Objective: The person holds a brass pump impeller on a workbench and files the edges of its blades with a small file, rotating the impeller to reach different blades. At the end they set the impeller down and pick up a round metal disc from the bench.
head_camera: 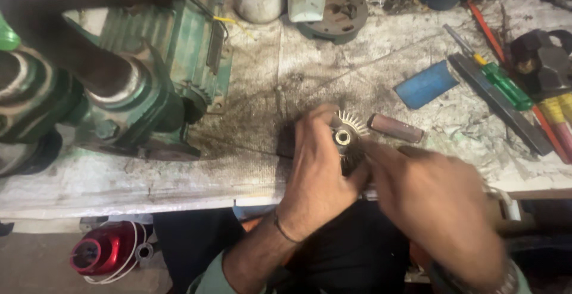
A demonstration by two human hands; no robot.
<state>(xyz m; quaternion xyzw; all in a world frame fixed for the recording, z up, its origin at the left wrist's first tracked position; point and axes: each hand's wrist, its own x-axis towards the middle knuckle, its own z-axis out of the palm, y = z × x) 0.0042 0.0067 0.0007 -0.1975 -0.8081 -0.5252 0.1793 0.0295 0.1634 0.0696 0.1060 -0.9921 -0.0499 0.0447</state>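
Head view: left hand (316, 169) grips a finned motor rotor (347, 139), right hand (438, 201) closed on it too; blue sleeve (426, 84) lies beyond the rotor.

I have one view only, from the head camera: it looks steeply down, close over the workbench (179, 175), whose near edge lies toward 6 o'clock.
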